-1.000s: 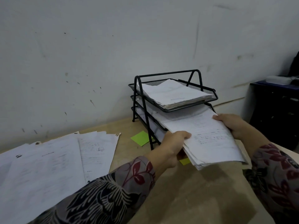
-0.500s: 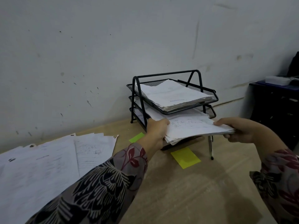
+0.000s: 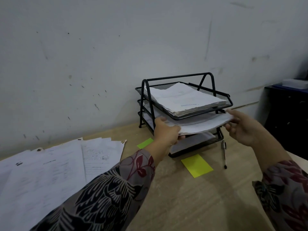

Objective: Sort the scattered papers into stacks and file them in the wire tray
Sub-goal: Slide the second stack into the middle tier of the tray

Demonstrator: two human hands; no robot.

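Pinched at its near corners by the left hand (image 3: 165,132) and right hand (image 3: 245,129), the paper stack (image 3: 200,125) is held partway inside tier 2 of the wire tray (image 3: 178,77), its long axis running away from both hands.

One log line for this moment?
left hand grips paper stack | right hand pinches its edge | stack partly inside wire tray, middle tier
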